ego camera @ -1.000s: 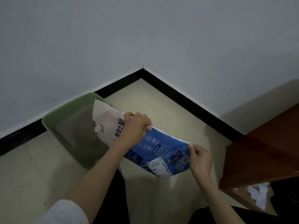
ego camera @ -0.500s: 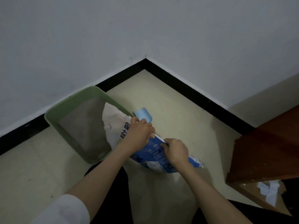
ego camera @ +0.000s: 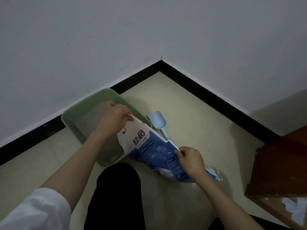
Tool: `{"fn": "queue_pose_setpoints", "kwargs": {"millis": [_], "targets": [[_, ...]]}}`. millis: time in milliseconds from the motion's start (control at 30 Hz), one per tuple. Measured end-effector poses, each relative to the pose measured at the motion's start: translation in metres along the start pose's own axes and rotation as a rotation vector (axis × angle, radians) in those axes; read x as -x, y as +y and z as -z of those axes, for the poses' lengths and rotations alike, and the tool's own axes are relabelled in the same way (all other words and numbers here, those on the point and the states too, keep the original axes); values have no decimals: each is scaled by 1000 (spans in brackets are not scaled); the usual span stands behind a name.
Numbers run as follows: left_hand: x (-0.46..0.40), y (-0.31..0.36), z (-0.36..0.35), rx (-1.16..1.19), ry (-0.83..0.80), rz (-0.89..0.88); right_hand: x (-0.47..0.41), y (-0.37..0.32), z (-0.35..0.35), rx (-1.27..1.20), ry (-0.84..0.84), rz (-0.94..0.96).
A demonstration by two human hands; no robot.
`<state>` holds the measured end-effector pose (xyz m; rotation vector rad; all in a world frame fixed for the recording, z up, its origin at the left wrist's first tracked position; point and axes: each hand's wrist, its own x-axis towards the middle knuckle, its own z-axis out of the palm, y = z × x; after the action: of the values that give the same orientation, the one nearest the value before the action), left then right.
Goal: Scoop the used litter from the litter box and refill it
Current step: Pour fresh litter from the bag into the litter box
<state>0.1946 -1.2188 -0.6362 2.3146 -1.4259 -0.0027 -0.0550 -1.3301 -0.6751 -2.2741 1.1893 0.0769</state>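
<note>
Refill stage, by the look of it. Left hand (ego camera: 114, 121) pinches the white top end of the litter bag (ego camera: 149, 151) over the green litter box (ego camera: 73, 113); right hand (ego camera: 191, 159) grips its blue lower edge. Grey litter lies in the box. Blue scoop (ego camera: 157, 121) on the cream floor (ego camera: 199, 130), just beside the box. Room corner: grey walls, black skirting, brown furniture (ego camera: 282, 163) at right.

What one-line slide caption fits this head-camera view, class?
Left hand and right hand grip a blue-and-white litter bag tilted over a green litter box, blue scoop beside it.
</note>
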Motion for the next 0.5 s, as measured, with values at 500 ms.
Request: {"fn": "queue_pose_setpoints", "kwargs": {"millis": [500], "targets": [[18,49,-3,143,8,15,-9,-74,-9,-113,183,175]]}}
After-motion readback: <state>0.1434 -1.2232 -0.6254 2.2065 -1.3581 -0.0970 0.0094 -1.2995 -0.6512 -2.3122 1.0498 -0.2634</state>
